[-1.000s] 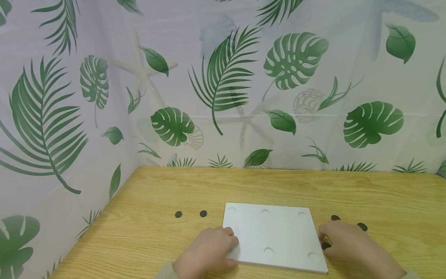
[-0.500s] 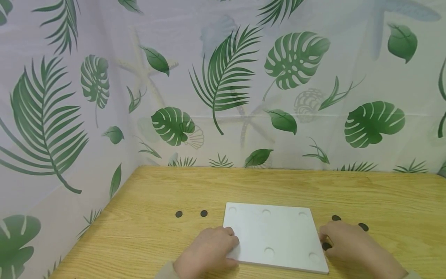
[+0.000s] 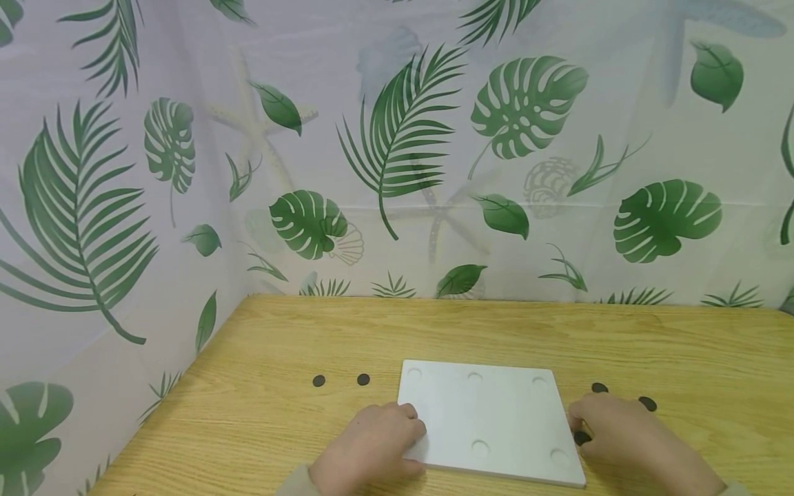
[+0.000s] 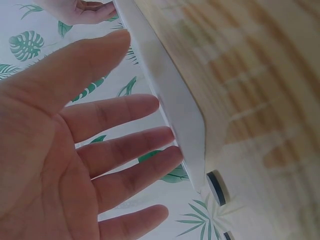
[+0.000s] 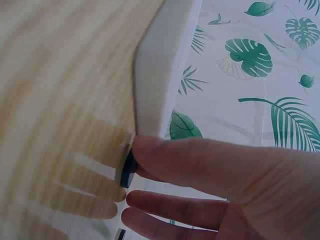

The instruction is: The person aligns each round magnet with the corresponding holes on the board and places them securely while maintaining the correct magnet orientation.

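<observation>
A white rectangular board (image 3: 490,413) with several shallow round recesses lies flat. My left hand (image 3: 378,441) rests at its near left corner; in the left wrist view the fingers (image 4: 115,112) are spread and loosely straight, their tips at the board's edge (image 4: 175,105). Beside the right edge lies my right hand (image 3: 620,434), thumb and forefinger on either side of a black disc (image 3: 582,438) on the table. In the right wrist view the thumb (image 5: 185,160) partly covers that disc (image 5: 128,170), with the other fingers stretched loosely below; I see no firm pinch.
Two black discs (image 3: 363,379) lie left of the board on the wood-grain table (image 3: 496,331). Another two, one disc (image 3: 648,404) farther right, sit just beyond my right hand. A leaf-patterned white cloth (image 3: 397,262) hangs along the back and left sides.
</observation>
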`<state>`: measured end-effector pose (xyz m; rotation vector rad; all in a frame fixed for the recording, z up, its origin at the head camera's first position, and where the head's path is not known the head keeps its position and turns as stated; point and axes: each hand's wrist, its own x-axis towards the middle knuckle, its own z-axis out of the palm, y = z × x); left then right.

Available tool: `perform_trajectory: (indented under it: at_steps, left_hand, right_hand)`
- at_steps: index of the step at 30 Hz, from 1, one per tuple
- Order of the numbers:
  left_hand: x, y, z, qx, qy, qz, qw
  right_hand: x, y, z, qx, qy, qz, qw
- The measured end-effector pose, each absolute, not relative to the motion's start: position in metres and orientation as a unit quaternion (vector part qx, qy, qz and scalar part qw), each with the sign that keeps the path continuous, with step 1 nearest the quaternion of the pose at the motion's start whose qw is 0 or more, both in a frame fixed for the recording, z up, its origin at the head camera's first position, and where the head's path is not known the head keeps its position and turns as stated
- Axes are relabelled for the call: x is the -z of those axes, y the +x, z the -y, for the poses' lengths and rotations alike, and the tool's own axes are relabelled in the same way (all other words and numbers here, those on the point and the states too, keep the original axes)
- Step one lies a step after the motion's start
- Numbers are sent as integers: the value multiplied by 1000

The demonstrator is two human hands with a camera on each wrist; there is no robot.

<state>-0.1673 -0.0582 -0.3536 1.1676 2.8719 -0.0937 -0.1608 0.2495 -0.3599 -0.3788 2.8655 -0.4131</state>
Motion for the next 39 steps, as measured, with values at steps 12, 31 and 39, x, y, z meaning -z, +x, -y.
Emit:
perform_trajectory:
  at_steps: [12,31,39]
  left_hand:
    - [352,-167,57,22,372,-927,31]
    - [351,-168,55,11,355,-933,59]
    - [351,-168,55,13,357,-932,57]
  right_hand:
    - [363,-160,-251,138,-128,-977,99]
    - [363,-156,-251,142,-120,-980,73]
    - [365,-157,-254,130,-111,-982,80]
